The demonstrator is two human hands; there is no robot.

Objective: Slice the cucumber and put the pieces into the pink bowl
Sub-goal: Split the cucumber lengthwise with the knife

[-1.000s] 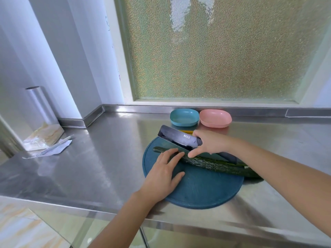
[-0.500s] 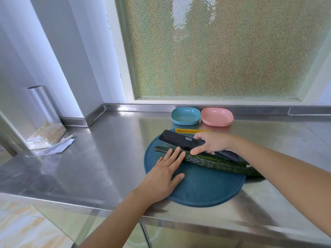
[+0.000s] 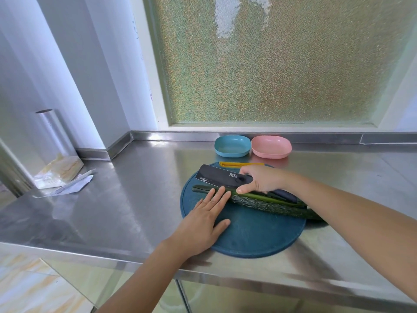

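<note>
A long dark green cucumber (image 3: 270,205) lies across a round blue cutting board (image 3: 252,236), its right end past the board's rim. My left hand (image 3: 203,220) lies flat on the board with straight fingers, whose tips touch the cucumber's left part. Behind the cucumber a black knife (image 3: 216,176) lies almost flat on the board, blade pointing left. My right hand (image 3: 261,179) grips it where blade meets handle, thumb against the cucumber. The pink bowl (image 3: 271,146) stands empty behind the board.
A blue bowl (image 3: 232,146) stands just left of the pink one. A yellow strip (image 3: 241,164) lies at the board's far edge. At the far left of the steel counter are a metal cylinder (image 3: 54,132) and papers (image 3: 61,175). The counter's front edge is near.
The knife blade has dropped from a raised tilt to lying nearly flat on the board. My left hand's fingers have straightened against the cucumber.
</note>
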